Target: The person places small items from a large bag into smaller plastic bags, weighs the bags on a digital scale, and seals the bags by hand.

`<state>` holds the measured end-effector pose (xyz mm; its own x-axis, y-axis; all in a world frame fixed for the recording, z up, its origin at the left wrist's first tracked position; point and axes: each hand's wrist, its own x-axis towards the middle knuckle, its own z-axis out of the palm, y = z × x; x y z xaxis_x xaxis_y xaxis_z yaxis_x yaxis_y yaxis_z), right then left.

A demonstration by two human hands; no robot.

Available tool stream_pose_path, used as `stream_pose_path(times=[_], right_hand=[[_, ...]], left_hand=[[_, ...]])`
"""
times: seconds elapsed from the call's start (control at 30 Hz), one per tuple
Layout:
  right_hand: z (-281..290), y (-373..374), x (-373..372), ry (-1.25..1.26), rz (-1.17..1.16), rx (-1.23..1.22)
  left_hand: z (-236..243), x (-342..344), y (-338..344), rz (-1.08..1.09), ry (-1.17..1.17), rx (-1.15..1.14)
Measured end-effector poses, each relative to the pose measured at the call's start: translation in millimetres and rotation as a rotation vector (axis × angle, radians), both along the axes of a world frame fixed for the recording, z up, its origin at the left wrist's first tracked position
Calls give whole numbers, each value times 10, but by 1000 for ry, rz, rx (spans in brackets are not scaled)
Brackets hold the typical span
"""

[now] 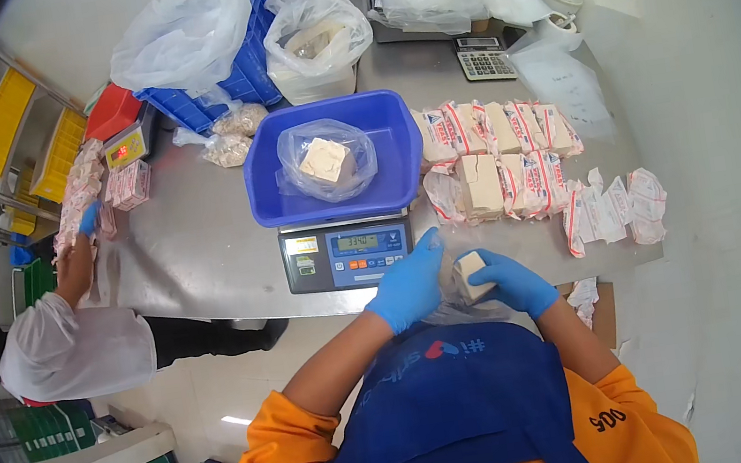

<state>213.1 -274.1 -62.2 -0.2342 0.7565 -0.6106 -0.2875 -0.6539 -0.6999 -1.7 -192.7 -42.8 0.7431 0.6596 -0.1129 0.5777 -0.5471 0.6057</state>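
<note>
At the table's near edge my right hand (512, 282) grips a pale, cream-coloured rectangular block (469, 276). Beside it, my left hand (409, 281) holds a clear plastic bag (467, 314) that hangs around and below the block. A blue plastic tub (266, 194) rests on a digital scale (301, 279) in front of me. Inside the tub an opened clear bag (358, 153) holds another pale block (323, 160). To the tub's right stand two rows of similar blocks (482, 187), partly wrapped in white, red and blue paper (534, 182).
Loose wrappers (646, 205) lie at the right. A blue crate (250, 83), a bag-lined white container (312, 83), small filled bags (231, 149) and a calculator (486, 64) stand farther back. At left, a co-worker (73, 340) reaches toward wrapped packs (80, 197) near another scale (127, 150).
</note>
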Motion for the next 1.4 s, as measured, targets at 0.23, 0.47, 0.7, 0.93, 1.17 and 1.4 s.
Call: stream_pose_path(times=[0.23, 0.47, 0.7, 0.93, 1.17, 1.4], right_hand=[[468, 420, -285, -1394, 354, 819], [1083, 1933, -1107, -1119, 54, 1262], [216, 2971, -1725, -1568, 313, 1409], [637, 2868, -1858, -1575, 651, 1164], [225, 3209, -1464, -1622, 353, 1343], [739, 2948, -1262, 12, -223, 346]], left_hand=[[519, -79, -72, 159, -134, -87], [508, -292, -146, 118, -81, -201], [295, -348, -271, 85, -171, -168], [351, -529, -359, 162, -161, -219], [325, -506, -331, 106, -206, -172], [188, -474, -167, 239, -296, -364]])
